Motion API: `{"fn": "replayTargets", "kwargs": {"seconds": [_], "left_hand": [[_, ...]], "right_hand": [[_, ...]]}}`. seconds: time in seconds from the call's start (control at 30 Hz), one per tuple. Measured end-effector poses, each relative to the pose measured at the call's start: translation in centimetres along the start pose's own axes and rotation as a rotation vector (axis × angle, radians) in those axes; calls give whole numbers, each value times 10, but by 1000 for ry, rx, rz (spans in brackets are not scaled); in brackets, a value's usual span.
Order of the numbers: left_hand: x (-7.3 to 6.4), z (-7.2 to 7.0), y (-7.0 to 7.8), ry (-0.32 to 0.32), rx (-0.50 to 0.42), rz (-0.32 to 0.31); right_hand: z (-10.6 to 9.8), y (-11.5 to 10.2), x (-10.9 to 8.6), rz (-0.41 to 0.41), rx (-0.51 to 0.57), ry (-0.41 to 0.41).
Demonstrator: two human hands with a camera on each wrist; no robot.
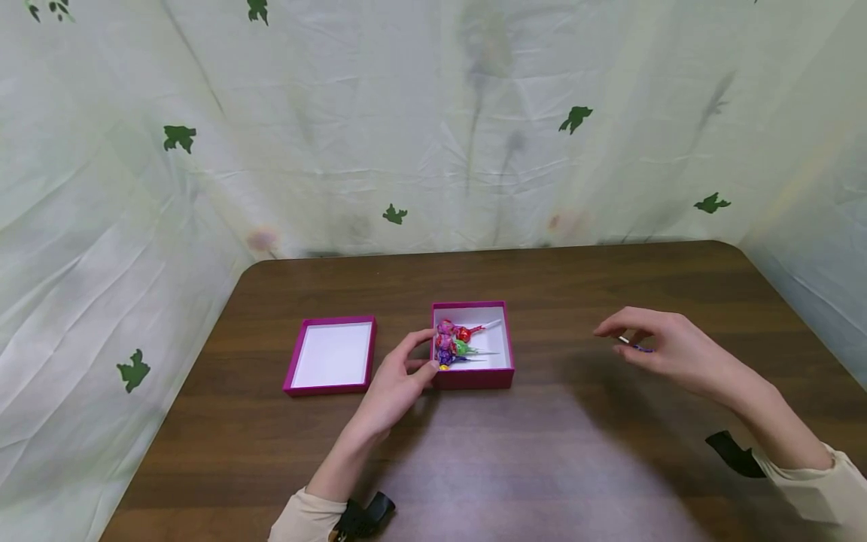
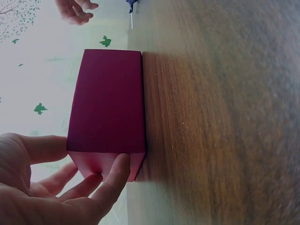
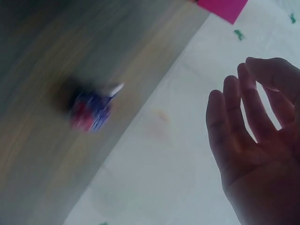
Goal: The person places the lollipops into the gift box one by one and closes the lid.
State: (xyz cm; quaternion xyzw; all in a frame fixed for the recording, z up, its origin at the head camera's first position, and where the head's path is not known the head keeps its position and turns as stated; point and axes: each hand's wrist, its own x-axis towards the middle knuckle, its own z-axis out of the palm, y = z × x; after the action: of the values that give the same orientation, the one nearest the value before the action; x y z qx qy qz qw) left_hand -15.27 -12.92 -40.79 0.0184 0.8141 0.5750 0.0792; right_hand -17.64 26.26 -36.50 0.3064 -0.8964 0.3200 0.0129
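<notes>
A magenta box [image 1: 473, 379] with a white inside sits mid-table. Several wrapped lollipops [image 1: 445, 341] lie in it, heads along its left wall and sticks pointing right. My left hand [image 1: 396, 384] touches the box's left side, its fingertips [image 2: 123, 161] spread against the outer wall and near the rim. Off to the right, my right hand [image 1: 667, 346] hovers over the table with fingers bent loosely, holding nothing. Below it a single lollipop [image 3: 91, 111] in a blue and red wrapper lies on the wood, partly hidden by the hand in the head view.
The box's lid [image 1: 332, 354] lies inside-up on the table to the left of the box, with a narrow gap between. The brown wooden table [image 1: 474, 459] ends at a pale cloth backdrop [image 1: 433, 135] printed with green leaves.
</notes>
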Motion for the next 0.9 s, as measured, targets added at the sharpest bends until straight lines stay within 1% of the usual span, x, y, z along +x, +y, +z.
{"fn": "replayTargets", "kwargs": {"seconds": [0.1, 0.23, 0.4, 0.5, 0.73, 0.83, 0.9], "left_hand": [[0, 0, 0, -3, -9, -3], [0, 0, 0, -7, -15, -6], [0, -1, 0, -9, -12, -11], [0, -1, 0, -6, -17, -11], [0, 0, 0, -2, -12, -13], [0, 0, 0, 2, -6, -15], [0, 1, 0, 4, -4, -15]], "right_hand": [[-7, 6, -8, 43, 20, -21], [-15, 15, -17, 99, 9, -40], [-19, 26, -26, 118, -32, -38], [-20, 33, -29, 124, -46, -39], [-17, 52, -36, 196, -59, -75], [-13, 61, -39, 197, -67, -87], [-11, 66, -40, 182, -71, -95]]}}
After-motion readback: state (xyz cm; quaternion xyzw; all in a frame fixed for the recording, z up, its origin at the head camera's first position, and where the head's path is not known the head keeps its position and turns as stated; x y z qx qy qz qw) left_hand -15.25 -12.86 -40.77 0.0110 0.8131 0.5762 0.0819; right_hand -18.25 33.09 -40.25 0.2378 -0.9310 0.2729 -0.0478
